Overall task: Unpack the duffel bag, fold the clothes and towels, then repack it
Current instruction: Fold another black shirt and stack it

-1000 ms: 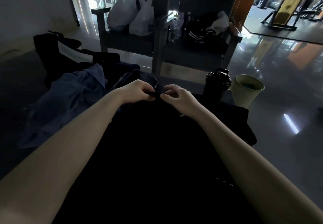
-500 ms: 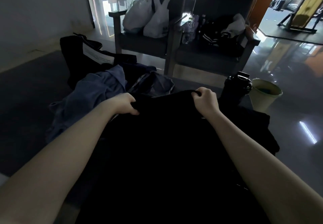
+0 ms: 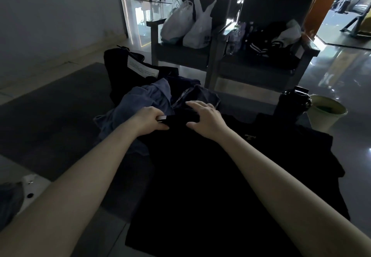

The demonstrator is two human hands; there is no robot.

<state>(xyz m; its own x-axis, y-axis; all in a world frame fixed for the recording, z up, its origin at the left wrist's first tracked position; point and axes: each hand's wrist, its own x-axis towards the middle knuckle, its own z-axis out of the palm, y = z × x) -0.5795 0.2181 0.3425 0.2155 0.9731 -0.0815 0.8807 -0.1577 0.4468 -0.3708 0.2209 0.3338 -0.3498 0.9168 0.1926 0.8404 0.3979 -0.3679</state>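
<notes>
We had the black shirt spread on the table, long axis running straight away from us. Left hand pinched its far edge by the white tag. Right hand sat just beside, fingers spread, gripping nothing. Probably folding toward us next.

We show two bare forearms, coming in from 7 and 5 o'clock and uncovered through to the left hand and right hand; whether the grey cloth at 8 o'clock is worn we cannot tell.
</notes>
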